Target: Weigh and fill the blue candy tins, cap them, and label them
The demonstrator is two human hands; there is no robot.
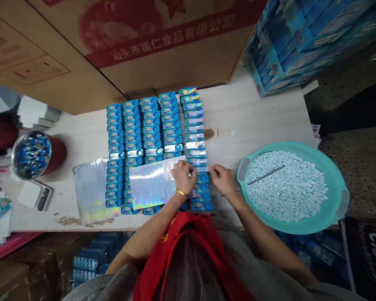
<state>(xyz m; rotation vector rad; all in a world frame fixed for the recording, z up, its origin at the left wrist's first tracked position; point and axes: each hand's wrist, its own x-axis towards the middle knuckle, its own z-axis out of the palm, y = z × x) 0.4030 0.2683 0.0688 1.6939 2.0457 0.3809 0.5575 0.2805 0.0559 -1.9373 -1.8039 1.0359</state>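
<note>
Rows of small blue tins point(150, 121) lie on the table in several columns. The rightmost column has shiny holographic stickers point(194, 113) across its upper tins, while its lower tins point(202, 196) show bare blue lids. Between my two hands a narrow holographic sticker strip point(202, 169) stretches over a tin of that column. My left hand point(184, 179) pinches near its left end, fingers closed, over a silvery sticker sheet point(150, 184) that covers part of the middle columns. My right hand point(223, 180) has thumb and forefinger pressed together at the strip's right end.
A green basin point(340, 184) of pale blue tablets with a dark stick point(266, 174) stands at right. On the left are a second sheet point(95, 190), a metal pot point(17, 167) of blue packets and a scale point(44, 197). Cardboard boxes point(175, 71) and stacked blue packs point(288, 46) stand behind.
</note>
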